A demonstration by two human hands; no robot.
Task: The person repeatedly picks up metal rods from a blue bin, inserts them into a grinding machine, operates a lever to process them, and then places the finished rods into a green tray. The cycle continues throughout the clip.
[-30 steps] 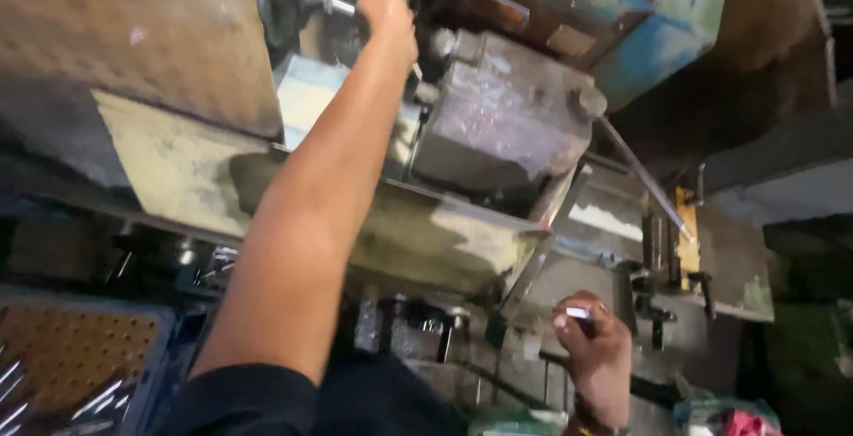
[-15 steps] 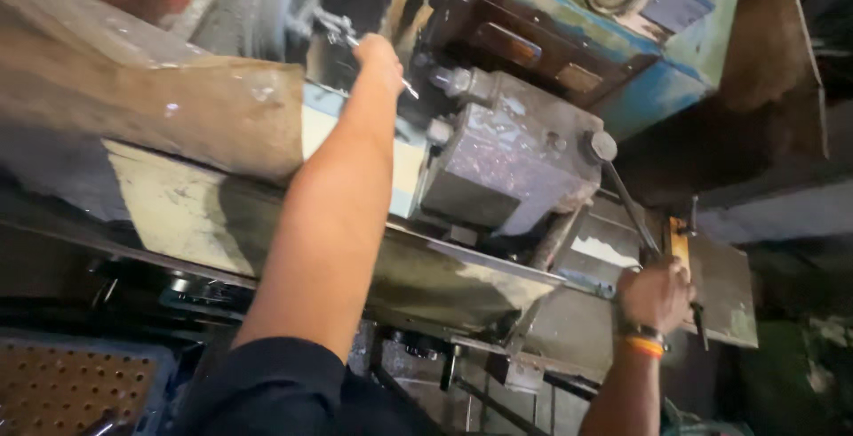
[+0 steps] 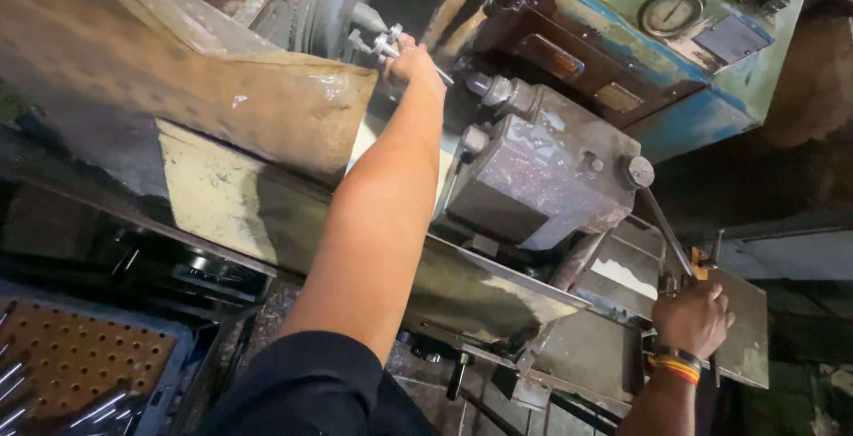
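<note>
Small shiny metal part (image 3: 384, 45) at the chuck, left hand (image 3: 410, 61) fingers gripping it, right hand (image 3: 693, 316) fingers closed on lever (image 3: 665, 233).

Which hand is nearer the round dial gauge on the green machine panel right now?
Left. The left hand grips a small metal part up beside the chuck, level with and left of the round dial gauge. The right hand holds a thin metal lever far below it.

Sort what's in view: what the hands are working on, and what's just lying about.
In hand:
left hand on the small metal part at the spindle
right hand gripping the lever

Lying about:
perforated tray with metal rods
round gauge
grey housing
</note>
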